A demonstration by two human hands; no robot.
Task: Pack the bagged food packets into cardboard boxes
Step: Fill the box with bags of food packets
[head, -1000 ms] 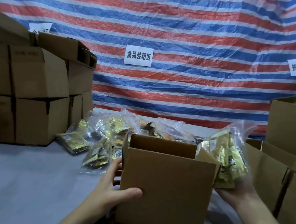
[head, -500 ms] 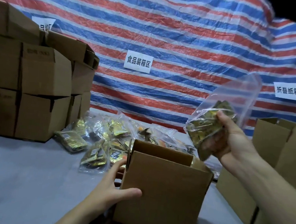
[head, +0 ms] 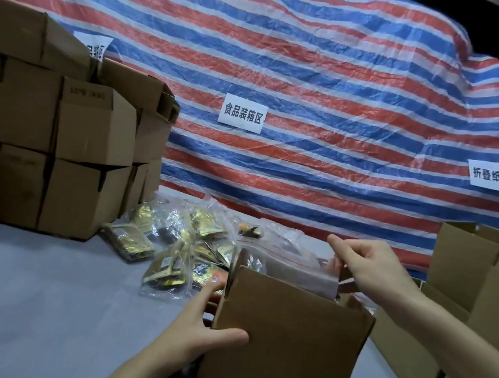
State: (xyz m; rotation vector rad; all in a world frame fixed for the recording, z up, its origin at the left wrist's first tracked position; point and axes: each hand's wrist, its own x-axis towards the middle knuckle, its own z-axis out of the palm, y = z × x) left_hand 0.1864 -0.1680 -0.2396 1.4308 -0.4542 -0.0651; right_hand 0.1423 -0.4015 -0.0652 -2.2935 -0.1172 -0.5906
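The person stands at a grey worktop with an open cardboard box right in front of them. The left hand grips the box at its near left corner: the thumb lies flat across the front face and the fingers wrap round onto the left side, partly hidden behind the cardboard.

The right hand is over the box's open top, on the right. Its fingers are curled in, and it looks to be pinching the upper right corner of a clear bag between thumb and fingers, though the plastic blurs just there and I can't be sure of the exact hold. The bag stands in the box with its top part, marked by a thin red line, sticking up above the rim. Its lower part is hidden by the front wall.

Behind the box, further back on the worktop, lies a loose pile of bagged packets, gold and dark wrappers in clear plastic. The nearest of them sits just beside the left hand's fingers.

To the left is a stack of closed boxes. To the right, open boxes stand close by. A red, white and blue striped tarp hangs behind, with a white label pinned at its middle and a second label at the right.
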